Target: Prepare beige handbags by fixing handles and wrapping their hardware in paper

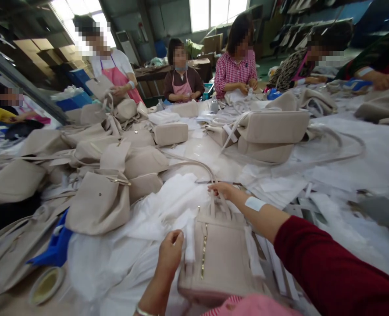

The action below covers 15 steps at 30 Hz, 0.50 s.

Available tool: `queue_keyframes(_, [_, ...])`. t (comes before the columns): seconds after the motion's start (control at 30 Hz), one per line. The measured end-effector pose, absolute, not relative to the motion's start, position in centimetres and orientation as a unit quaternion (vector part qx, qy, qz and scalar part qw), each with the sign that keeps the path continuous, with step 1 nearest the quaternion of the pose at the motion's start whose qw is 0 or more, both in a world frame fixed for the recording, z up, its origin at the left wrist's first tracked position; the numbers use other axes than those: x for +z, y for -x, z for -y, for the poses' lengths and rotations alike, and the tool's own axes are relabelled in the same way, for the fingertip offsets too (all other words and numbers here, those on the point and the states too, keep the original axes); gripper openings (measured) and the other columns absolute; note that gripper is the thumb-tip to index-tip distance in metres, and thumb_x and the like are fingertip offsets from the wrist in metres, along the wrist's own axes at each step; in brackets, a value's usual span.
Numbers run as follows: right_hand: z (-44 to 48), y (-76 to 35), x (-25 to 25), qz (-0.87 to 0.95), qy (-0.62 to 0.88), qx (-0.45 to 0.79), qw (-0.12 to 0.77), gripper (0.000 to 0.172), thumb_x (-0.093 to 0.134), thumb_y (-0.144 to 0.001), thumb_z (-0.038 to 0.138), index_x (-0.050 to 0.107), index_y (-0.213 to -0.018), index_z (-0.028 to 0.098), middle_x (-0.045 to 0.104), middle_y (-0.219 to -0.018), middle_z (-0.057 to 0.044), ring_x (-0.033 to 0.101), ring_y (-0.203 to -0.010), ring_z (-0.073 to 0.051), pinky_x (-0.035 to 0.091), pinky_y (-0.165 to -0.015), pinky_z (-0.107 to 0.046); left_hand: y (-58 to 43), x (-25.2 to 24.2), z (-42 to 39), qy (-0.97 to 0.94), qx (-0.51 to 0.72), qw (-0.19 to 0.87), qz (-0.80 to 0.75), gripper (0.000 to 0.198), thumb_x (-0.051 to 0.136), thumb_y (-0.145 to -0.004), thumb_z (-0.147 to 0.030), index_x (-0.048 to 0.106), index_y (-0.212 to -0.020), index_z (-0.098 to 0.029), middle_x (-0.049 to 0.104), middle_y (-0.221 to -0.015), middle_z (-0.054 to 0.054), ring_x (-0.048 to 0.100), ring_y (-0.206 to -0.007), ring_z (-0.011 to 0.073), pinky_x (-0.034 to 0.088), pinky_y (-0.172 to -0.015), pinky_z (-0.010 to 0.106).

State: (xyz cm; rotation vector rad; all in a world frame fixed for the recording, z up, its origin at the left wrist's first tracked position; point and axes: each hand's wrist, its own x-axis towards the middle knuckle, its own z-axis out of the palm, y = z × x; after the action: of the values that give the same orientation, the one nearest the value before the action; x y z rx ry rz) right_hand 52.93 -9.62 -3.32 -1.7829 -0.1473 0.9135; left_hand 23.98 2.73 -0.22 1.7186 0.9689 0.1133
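Observation:
A beige backpack (225,250) with a gold zipper lies just in front of me, white wrapping on its side straps. My right hand (222,189) is closed around the beige strap (213,204) at the top of this bag. To the left of the bag is my left hand (171,252), its fingers curled together near a white-wrapped strap (189,239). Whether anything is pinched in those left fingers is hidden. White tissue sheets (168,202) spread beneath and beyond both hands.
Many beige bags (98,204) pile up on the left, and another bag (273,131) lies farther right. A blue tape dispenser (54,241) and a tape roll (46,285) sit at lower left. Several people work across the table, one in a checked shirt (235,70).

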Motion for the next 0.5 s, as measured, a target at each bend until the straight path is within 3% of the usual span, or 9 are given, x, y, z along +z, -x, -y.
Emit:
queue_keyframes(0.23, [5.7, -57.2, 3.4, 0.109, 0.642, 0.472, 0.594, 0.019, 0.078, -0.071, 0.014, 0.062, -0.08, 0.01, 0.065, -0.068, -0.002, 0.046, -0.045, -0.004, 0.039, -0.039, -0.014, -26.7, 3.3, -3.8, -0.756, 0.07, 0.533, -0.373, 0.029, 0.059, -0.08, -0.043, 0.07, -0.088, -0.017, 0.073, -0.092, 0.008, 0.065, -0.093, 0.0261, 0.047, -0.086, 0.037])
queue_keyframes(0.4, [4.9, -57.4, 15.0, 0.267, 0.536, 0.492, 0.632, 0.025, 0.081, -0.065, 0.014, 0.062, -0.081, 0.011, 0.07, -0.074, -0.004, 0.05, -0.042, -0.004, 0.037, -0.034, -0.012, -28.3, 6.5, -2.7, -0.778, 0.066, 0.541, -0.314, 0.027, 0.058, -0.082, -0.041, 0.072, -0.085, -0.017, 0.074, -0.087, 0.007, 0.065, -0.088, 0.0244, 0.048, -0.083, 0.036])
queue_keyframes(0.5, [4.7, -55.5, 22.7, 0.354, 0.514, 0.476, 0.62, 0.027, 0.083, -0.063, 0.014, 0.062, -0.079, 0.011, 0.069, -0.068, -0.002, 0.049, -0.039, -0.005, 0.036, -0.032, -0.012, -28.4, 7.9, -0.9, -0.756, 0.052, 0.582, -0.295, 0.029, 0.059, -0.082, -0.041, 0.072, -0.082, -0.016, 0.073, -0.087, 0.009, 0.065, -0.088, 0.0247, 0.049, -0.082, 0.037])
